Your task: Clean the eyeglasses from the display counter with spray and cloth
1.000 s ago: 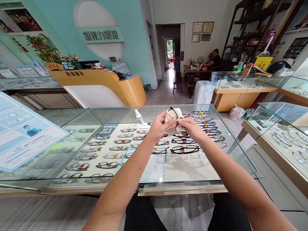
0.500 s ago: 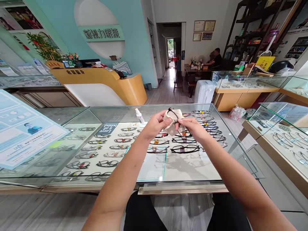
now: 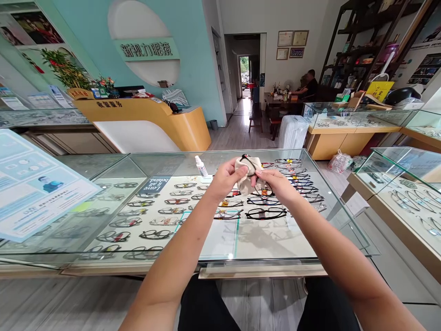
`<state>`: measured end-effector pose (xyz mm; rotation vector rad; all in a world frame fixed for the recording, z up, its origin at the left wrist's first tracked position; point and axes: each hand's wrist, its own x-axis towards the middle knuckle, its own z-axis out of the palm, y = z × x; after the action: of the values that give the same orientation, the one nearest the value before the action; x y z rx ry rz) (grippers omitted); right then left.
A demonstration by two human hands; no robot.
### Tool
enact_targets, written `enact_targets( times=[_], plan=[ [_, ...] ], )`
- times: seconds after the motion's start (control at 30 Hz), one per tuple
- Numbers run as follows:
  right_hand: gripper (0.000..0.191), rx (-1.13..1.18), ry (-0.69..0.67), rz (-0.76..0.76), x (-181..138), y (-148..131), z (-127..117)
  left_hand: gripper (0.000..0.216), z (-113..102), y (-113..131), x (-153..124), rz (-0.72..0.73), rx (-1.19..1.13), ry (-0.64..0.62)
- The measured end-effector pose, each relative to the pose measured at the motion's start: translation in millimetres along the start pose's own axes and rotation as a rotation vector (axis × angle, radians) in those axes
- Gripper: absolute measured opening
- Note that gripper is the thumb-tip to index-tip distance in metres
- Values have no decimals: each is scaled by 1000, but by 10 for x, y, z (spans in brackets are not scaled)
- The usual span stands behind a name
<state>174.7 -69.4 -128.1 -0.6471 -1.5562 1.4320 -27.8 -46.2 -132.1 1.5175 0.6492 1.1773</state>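
Observation:
Above the glass display case (image 3: pixel 213 257), my left hand (image 3: pixel 229 177) is closed on a cream cleaning cloth (image 3: pixel 254 163), which is folded around part of a pair of dark-framed glasses (image 3: pixel 245 157). My right hand (image 3: pixel 274 181) pinches the glasses on the other side, fingertips close to the cloth. Much of the frame is hidden by the cloth and fingers. Standing on the case, left of my hands, is a small white spray bottle (image 3: pixel 200 166). Rows of glasses (image 3: pixel 265 213) lie under the glass beneath my hands.
A blue and white poster sheet (image 3: pixel 37 188) stands at the left on the counter. Another display case (image 3: pixel 406 193) lies to the right. Beyond are a yellow reception desk (image 3: pixel 144 115), a wrapped suitcase (image 3: pixel 292 131) and a person (image 3: pixel 311 87) seated at a table.
The cloth has bunched slightly differently around the glasses, and my left fingers have shifted a little. Both hands stay in nearly the same place; the view has moved very slightly.

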Motion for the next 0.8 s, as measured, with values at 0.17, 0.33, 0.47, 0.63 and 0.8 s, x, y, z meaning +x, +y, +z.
enact_targets(
  times=[0.17,0.33,0.47,0.63,0.8],
  plan=[
    [62,-15,23,-23,12,77,79,59,106,23,-9,42,-7,55],
    [64,-70,-57,-30,-7,111,205,63,196,-34,-29,51,-38,283],
    [62,-72,-1,-22,-12,41,117,66,121,-44,1,-7,-103,156],
    [64,-78,79,-16,19,54,39,62,97,-14,11,1,-115,64],
    [73,-176,46,-111,31,194,240,58,226,-39,-32,81,-79,249]
  ],
)
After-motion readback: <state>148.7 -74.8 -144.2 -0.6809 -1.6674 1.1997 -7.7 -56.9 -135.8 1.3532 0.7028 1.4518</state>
